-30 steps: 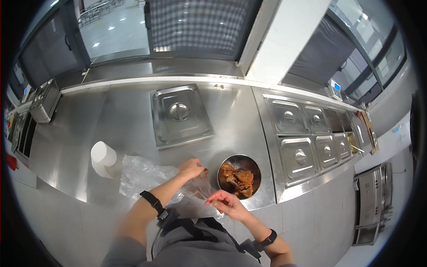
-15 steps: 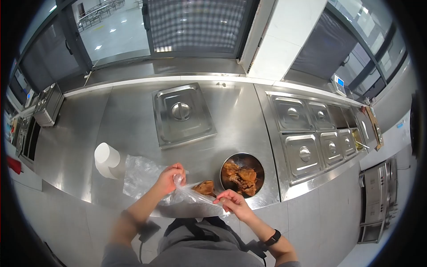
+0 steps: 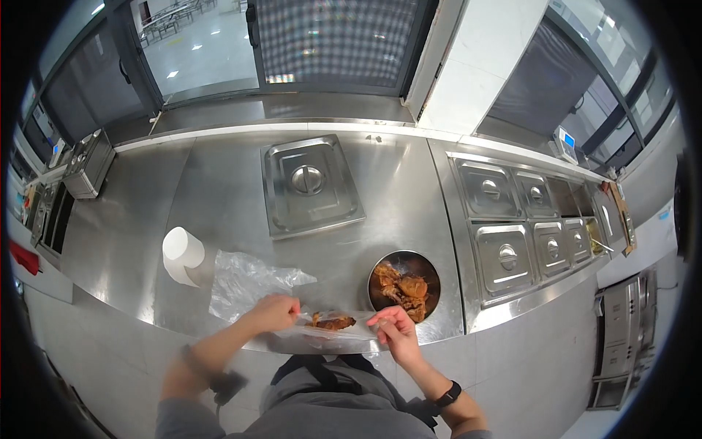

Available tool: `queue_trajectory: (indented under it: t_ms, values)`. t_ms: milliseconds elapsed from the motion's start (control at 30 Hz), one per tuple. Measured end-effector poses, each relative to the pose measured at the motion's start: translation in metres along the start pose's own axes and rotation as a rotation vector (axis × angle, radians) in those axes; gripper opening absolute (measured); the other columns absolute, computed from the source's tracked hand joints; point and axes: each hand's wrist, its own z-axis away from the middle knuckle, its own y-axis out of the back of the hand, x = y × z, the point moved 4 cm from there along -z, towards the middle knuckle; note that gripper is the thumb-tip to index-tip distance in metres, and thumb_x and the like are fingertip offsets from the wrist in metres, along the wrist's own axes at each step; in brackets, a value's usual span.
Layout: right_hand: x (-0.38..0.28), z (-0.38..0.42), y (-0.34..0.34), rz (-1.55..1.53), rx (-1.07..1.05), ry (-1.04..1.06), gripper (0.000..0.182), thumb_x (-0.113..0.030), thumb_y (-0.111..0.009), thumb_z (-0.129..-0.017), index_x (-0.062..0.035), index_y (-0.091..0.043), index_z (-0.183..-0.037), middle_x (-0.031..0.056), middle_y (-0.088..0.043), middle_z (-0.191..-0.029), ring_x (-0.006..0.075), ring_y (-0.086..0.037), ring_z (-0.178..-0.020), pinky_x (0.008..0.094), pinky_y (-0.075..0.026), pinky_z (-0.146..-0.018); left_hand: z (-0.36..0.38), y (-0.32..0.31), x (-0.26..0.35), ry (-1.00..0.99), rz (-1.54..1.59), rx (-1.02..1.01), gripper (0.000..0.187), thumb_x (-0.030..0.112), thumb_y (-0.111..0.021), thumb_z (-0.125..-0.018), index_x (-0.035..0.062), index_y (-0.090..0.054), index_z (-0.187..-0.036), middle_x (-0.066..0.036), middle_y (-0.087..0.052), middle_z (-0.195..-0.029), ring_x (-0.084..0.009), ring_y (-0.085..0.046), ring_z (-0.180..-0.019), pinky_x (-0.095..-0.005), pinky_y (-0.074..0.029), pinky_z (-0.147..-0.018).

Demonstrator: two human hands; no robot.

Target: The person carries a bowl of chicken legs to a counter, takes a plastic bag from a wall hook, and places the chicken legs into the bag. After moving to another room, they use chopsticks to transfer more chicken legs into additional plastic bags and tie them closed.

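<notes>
A clear plastic bag (image 3: 351, 333) with a brown piece of meat (image 3: 333, 322) inside is stretched between both hands at the counter's front edge. My left hand (image 3: 278, 312) is closed on the bag's left end. My right hand (image 3: 395, 328) pinches the right end, its fingertips beside a steel bowl. In that steel bowl (image 3: 437, 293) lie several brown meat pieces (image 3: 411, 287). More crumpled clear plastic (image 3: 238, 282) is spread on the counter behind my left hand.
A white roll (image 3: 183, 252) stands at the left of the steel counter (image 3: 219, 183). A lidded steel tray (image 3: 311, 186) sits at the centre back. Several lidded pans (image 3: 504, 256) are set in at the right, with a scale (image 3: 565, 144) beyond them.
My left hand has turned over and moved slightly down, and the bag now lies flatter between the hands. The whole view has shifted a little, so the counter items appear further right.
</notes>
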Motion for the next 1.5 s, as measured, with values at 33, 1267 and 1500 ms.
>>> queue_trajectory:
  t_ms: [33,1267,1500]
  values:
    - [-0.005,0.002,0.0,-0.032,-0.001,0.036,0.007,-0.007,-0.047,-0.087,-0.0054,-0.05,-0.093,0.0065,-0.062,-0.087,0.0051,-0.043,-0.054,0.0181,-0.035,-0.05,0.004,0.009,0.005,0.014,-0.078,0.129,0.018,0.021,-0.06,-0.074,0.0077,-0.059,-0.086,-0.009,-0.06,-0.074,-0.024,-0.057,-0.067,-0.0321,-0.045,-0.061]
    - [-0.141,-0.081,-0.111,0.269,-0.251,0.164,0.015,-0.001,-0.042,-0.086,-0.0032,-0.051,-0.097,0.0065,-0.06,-0.096,0.0069,-0.055,-0.067,0.019,-0.044,-0.053,0.03,0.139,0.001,-0.19,-0.14,0.843,0.038,-0.005,-0.049,-0.069,0.0093,-0.051,-0.104,-0.002,-0.049,-0.075,-0.0076,-0.047,-0.05,-0.0222,-0.04,-0.045]
    - [-0.136,-0.097,-0.111,0.438,-0.282,0.225,0.014,0.001,-0.042,-0.085,-0.0035,-0.052,-0.094,0.0056,-0.06,-0.091,0.0077,-0.055,-0.068,0.0205,-0.045,-0.062,0.029,0.167,0.015,-0.005,0.737,0.599,0.029,-0.007,-0.043,-0.071,0.0036,-0.055,-0.095,-0.003,-0.051,-0.078,-0.0079,-0.053,-0.06,-0.024,-0.044,-0.049]
